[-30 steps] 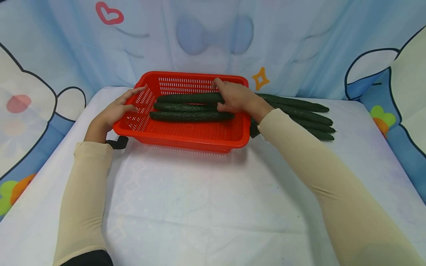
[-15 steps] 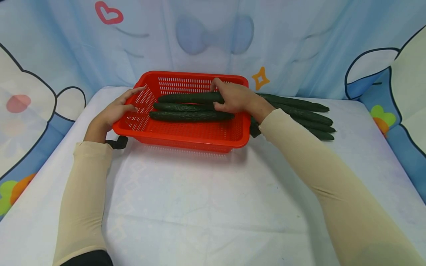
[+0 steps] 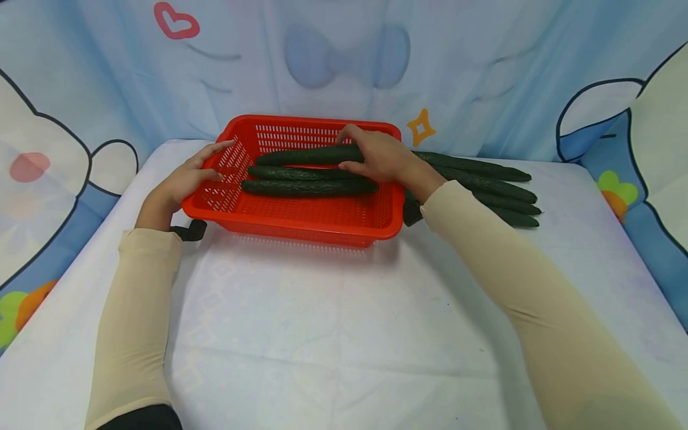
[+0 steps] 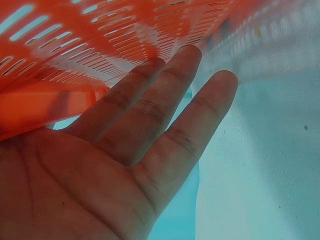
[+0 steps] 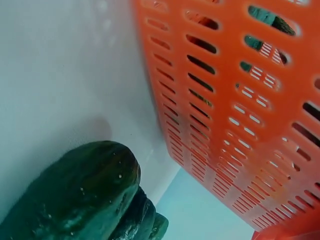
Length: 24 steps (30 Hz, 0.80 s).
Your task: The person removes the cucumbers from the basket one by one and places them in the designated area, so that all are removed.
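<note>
A red slotted plastic basket [image 3: 301, 230] stands on the white-covered table. My left hand [image 3: 185, 179] holds its left end, thumb and index finger over the rim; in the left wrist view the other fingers [image 4: 142, 112] stretch along the outside wall. Three dark green cucumbers lie side by side in the basket: a front one [image 3: 309, 189], a middle one [image 3: 295, 174] and a back one [image 3: 306, 157]. My right hand [image 3: 384, 156] reaches over the right rim and grips the right end of the back cucumber, which that hand hides. The right wrist view shows only the basket's outside and cucumbers beside it.
Several more cucumbers [image 3: 494, 185] lie on the table right of the basket, partly under the right forearm; their near ends [image 5: 85, 185] show in the right wrist view. A blue printed curtain [image 3: 462, 71] hangs behind the table [image 3: 322, 334]. A black strap piece [image 3: 190, 230] sits at the left wrist.
My right fingers and thumb have shifted slightly left along the back cucumber, and its right end has risen a little. The left hand and the basket have stayed put.
</note>
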Tool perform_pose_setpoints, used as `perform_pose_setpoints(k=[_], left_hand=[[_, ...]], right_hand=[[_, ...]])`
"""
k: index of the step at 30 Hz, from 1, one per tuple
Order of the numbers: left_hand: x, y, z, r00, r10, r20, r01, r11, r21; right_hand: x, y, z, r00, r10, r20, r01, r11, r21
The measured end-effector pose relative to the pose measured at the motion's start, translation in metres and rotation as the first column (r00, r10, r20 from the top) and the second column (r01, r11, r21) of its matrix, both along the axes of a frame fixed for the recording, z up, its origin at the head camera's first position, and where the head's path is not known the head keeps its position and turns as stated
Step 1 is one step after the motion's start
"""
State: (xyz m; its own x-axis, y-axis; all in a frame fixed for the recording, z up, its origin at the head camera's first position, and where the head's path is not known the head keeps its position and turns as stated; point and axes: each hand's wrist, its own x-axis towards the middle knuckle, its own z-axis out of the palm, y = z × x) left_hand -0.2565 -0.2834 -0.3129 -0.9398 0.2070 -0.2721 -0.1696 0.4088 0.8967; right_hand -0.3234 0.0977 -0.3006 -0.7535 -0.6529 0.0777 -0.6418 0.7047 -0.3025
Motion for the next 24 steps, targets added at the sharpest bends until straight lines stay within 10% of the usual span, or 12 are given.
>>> perform_pose_setpoints(k=[24], left_hand=[[-0.001, 0.002, 0.0, 1.0, 0.004, 0.018, -0.005, 1.0, 0.014]], right_hand=[[0.008, 0.013, -0.008, 0.988, -0.028, -0.155, -0.028, 0.937, -0.349]])
